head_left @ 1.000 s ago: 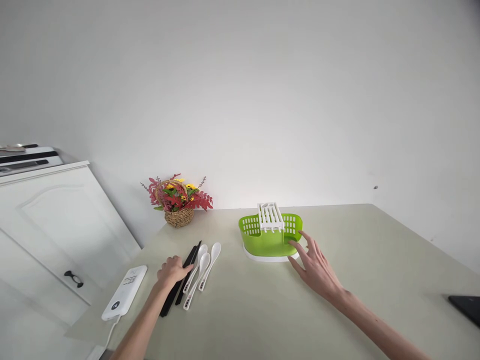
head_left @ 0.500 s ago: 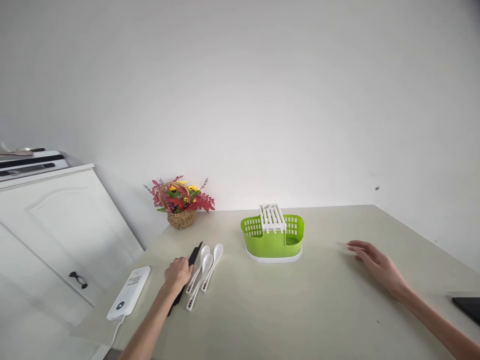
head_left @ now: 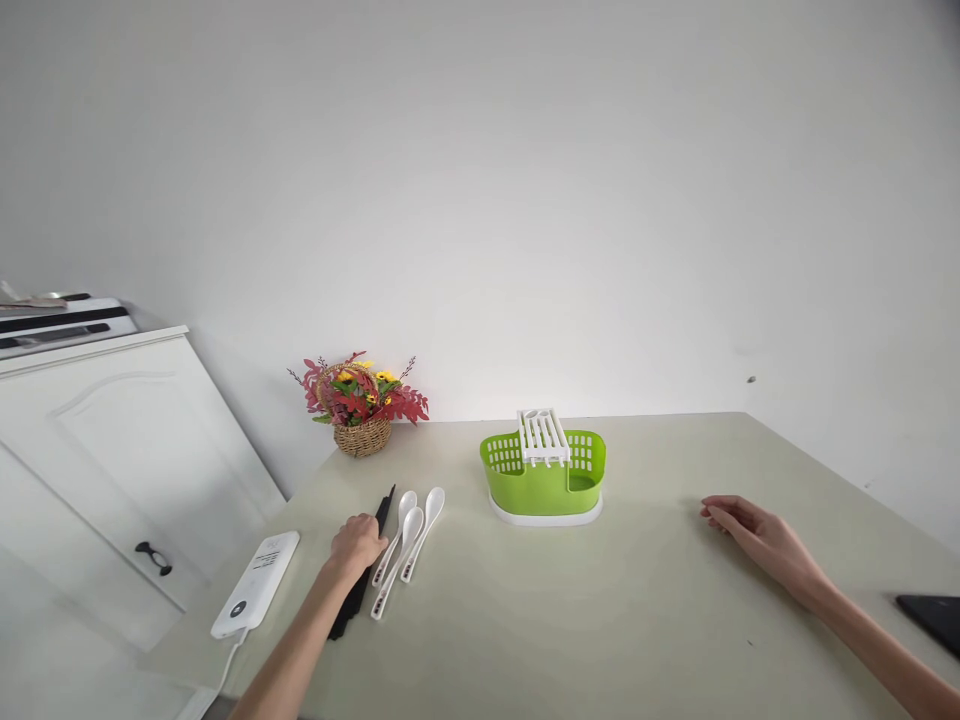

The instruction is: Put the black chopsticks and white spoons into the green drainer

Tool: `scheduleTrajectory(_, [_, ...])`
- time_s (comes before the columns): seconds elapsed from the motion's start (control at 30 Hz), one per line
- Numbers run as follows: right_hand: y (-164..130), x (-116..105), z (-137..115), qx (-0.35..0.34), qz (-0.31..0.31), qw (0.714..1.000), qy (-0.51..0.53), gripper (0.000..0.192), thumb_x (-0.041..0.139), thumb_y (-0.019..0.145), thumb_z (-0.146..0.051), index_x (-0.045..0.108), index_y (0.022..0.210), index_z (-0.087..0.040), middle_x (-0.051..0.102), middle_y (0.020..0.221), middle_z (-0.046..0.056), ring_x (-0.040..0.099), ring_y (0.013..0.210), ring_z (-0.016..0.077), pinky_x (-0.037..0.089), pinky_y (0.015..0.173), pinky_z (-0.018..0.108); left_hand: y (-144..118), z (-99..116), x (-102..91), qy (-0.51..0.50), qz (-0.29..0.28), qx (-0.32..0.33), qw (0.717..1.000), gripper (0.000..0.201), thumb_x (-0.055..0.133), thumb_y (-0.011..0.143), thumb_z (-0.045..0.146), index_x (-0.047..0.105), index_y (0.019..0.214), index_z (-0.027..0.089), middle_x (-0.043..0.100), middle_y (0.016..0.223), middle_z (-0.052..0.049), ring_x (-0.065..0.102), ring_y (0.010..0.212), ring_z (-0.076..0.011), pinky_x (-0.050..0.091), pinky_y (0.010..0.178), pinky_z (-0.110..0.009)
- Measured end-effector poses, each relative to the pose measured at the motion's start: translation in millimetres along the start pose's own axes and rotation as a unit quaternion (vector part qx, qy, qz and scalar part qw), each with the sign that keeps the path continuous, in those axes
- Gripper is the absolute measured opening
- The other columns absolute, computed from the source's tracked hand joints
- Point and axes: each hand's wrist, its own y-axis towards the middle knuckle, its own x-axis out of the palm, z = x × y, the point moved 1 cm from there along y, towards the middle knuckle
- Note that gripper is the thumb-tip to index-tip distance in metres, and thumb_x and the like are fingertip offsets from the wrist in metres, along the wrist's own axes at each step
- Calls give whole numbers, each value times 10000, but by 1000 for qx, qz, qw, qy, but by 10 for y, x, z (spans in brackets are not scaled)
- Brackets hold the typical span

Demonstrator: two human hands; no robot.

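My left hand (head_left: 358,543) is closed around a bundle of black chopsticks (head_left: 349,608) on the table; their narrow ends stick out past my knuckles and the thick ends reach toward me. Just right of them lie three white spoons (head_left: 411,535) with patterned handle ends, side by side and partly overlapping. A green basket (head_left: 544,490) on a white base, with a white slotted rack (head_left: 543,436) across its top, stands at the middle of the table. Well to the right of the basket, my right hand (head_left: 761,543) rests on the tabletop, fingers loosely bent, holding nothing.
A wicker basket of artificial flowers (head_left: 363,410) stands at the back left by the wall. A white power bank (head_left: 256,585) with a cable lies at the left edge, near a white cabinet (head_left: 112,450). A black flat object (head_left: 932,618) lies at the far right.
The chopsticks have shifted slightly, their tips now lower and left, and more of the thick ends shows. My right hand has dropped a little and its fingers are more curled.
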Motion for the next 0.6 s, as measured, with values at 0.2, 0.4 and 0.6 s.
scheduleTrajectory(0.2, [-28,9,44,-2,1,999,-53,425,585,813,-586,690,1079,-272,789,1072,52,714,1052,276,506,939,396,-13,-64,-32,-13,-19,-17,1000,278,657,881,366,708,1081,180,708,1227,-150,688,1134,-315,547,830,-340])
scheduleTrajectory(0.4, [-58,13,4,2,6,996,-89,420,562,812,-594,695,1060,-282,794,1057,39,722,1006,268,515,847,366,-8,-102,-53,-8,-61,-37,997,307,723,899,360,674,1135,171,696,1207,-86,685,1065,-250,559,894,-413])
scheduleTrajectory(0.6, [-64,12,-9,9,4,994,-112,414,538,820,-604,689,1053,-297,794,1063,20,717,986,261,503,835,371,-151,-88,61,-22,-18,-51,998,314,613,984,267,604,1272,144,669,1272,-126,652,1158,-269,526,978,-464])
